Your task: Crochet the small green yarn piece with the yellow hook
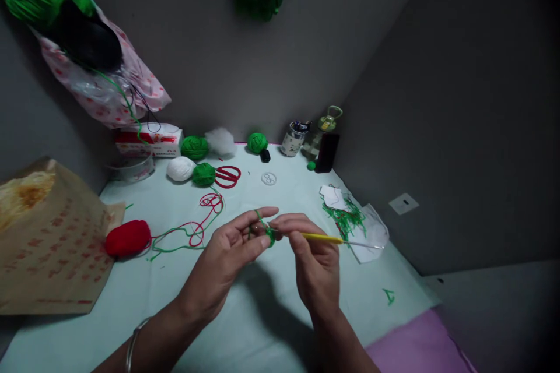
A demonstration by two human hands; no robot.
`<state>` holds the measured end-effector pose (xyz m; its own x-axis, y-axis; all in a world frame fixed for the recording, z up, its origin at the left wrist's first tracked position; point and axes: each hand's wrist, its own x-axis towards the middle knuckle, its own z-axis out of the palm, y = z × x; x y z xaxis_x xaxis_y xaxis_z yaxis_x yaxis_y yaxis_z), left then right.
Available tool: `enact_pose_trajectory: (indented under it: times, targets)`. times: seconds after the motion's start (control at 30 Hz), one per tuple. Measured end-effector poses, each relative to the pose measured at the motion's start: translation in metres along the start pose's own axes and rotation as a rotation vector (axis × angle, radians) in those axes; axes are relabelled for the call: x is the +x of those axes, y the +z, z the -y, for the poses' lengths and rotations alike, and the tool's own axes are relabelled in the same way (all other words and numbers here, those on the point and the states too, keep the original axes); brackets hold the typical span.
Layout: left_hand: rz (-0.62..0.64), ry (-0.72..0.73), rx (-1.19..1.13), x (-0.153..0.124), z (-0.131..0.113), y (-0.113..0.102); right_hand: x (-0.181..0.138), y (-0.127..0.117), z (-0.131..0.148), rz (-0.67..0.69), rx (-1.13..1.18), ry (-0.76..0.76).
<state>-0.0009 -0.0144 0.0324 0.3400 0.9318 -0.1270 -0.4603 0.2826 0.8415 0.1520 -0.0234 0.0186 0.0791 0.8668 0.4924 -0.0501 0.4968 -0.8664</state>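
Note:
Between thumb and fingers, my left hand (234, 250) pinches a small green crochet piece (270, 237). Green yarn loops round its raised index finger. My right hand (317, 256) is closed round a crochet hook (321, 238) with a yellow grip, its metal tip meeting the green piece. The exact stitch is too small to make out. A loose trail of green yarn (179, 249) runs over the table from near my left hand, tangled with red yarn (196, 236). The red yarn leads to a red skein (128, 238) on the left.
Green yarn balls (195, 147), a white ball (180, 169) and red-handled scissors (227, 176) lie at the back. A pen cup (293, 140), bottle (312, 143) and dark phone (328, 152) stand back right. Green yarn scraps (345, 218) are at right; a paper bag (56, 250) stands left.

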Motion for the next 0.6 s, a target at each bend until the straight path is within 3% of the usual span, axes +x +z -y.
enact_pose_trajectory:
  times: [0.23, 0.47, 0.6]
  targets:
    - [-0.047, -0.001, 0.01, 0.001, -0.001, 0.0, -0.005, 0.0, -0.001, 0.014, -0.077, -0.036]
    - [0.083, -0.176, -0.164, 0.003, -0.003, -0.006, 0.003, -0.009, -0.005, -0.035, 0.286, 0.25]
    - [0.087, -0.117, -0.154, 0.004, 0.003, -0.005, 0.005, -0.009, -0.007, -0.005, 0.358, 0.33]
